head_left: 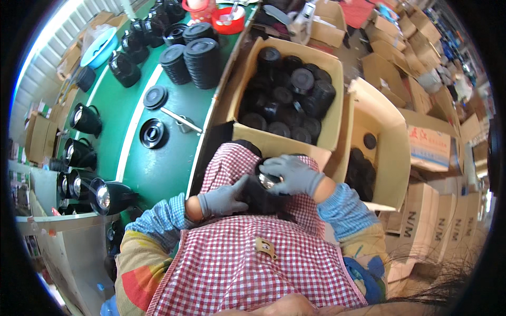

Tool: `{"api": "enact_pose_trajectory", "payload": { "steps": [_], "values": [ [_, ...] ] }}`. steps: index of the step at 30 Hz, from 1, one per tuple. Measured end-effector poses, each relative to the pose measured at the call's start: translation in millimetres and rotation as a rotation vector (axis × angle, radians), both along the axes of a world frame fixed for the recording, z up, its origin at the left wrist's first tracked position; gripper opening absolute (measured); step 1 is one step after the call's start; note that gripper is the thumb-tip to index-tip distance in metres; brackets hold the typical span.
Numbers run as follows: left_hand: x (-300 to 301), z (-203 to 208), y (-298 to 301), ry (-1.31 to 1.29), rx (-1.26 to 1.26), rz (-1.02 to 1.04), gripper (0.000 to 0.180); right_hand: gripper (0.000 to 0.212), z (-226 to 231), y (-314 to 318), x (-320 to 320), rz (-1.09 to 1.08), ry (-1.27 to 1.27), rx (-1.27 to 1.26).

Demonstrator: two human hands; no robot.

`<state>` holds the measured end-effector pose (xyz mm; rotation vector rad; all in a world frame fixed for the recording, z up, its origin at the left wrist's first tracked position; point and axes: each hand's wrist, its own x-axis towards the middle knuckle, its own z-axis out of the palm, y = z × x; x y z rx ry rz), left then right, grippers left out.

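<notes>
In my lap lies a black lamp housing (262, 199) with a shiny silver reflector showing at its upper end. My left hand (224, 201), in a grey glove, grips the side of the housing. From the right, my gloved right hand (296, 176) curls over the rim beside the reflector. The palm-side fingertips of both hands are partly hidden. On the green table to my left lie a black ring-shaped part (153, 133), a black round cap (155, 97) and a tool with a pale bar handle (182, 120).
Stacks of black caps (202, 63) stand farther up the table. Several black lamps with reflectors (110, 197) line its left side. Ahead, an open carton (337, 60) holds black round parts; another carton (387, 131) stands to its right. A red bowl (229, 26) sits at the far end.
</notes>
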<state>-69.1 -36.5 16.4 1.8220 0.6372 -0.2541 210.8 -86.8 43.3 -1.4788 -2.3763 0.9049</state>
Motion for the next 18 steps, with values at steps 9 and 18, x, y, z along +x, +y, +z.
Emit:
{"api": "enact_pose_trajectory", "payload": {
  "steps": [9,18],
  "values": [
    [27,35,310,-0.211,1.281,0.567,0.065,0.069,1,17,21,0.004,0.020,-0.066],
    [34,9,415,-0.151,1.354,0.442,0.058,0.064,-11,22,41,-0.058,0.202,0.036]
  ]
}}
